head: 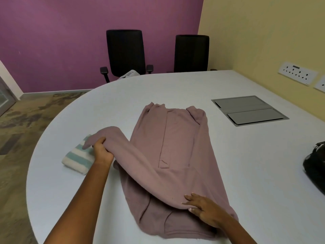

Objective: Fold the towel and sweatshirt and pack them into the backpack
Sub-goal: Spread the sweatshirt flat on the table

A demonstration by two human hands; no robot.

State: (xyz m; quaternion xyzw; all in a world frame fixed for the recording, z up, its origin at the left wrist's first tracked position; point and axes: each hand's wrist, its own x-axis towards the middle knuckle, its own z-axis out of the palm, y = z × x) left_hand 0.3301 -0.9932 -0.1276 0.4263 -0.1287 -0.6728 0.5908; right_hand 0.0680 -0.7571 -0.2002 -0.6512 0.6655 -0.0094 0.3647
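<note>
A dusty-pink sweatshirt point(177, 147) lies lengthwise on the white table point(246, 173), hood end near me. My left hand point(102, 150) grips the left sleeve and holds it lifted above the table. My right hand point(202, 206) presses flat with straight fingers on the sweatshirt's shoulder area near the hood. A folded towel point(77, 158) with white and teal stripes lies at the table's left edge, partly hidden behind the lifted sleeve and my left hand. The black backpack point(316, 166) shows only partly at the right edge of the view.
A grey cable hatch point(249, 110) is set into the table at the far right. Two black office chairs point(125, 53) stand behind the table by the purple wall. Wall sockets point(297, 73) sit on the yellow wall to the right.
</note>
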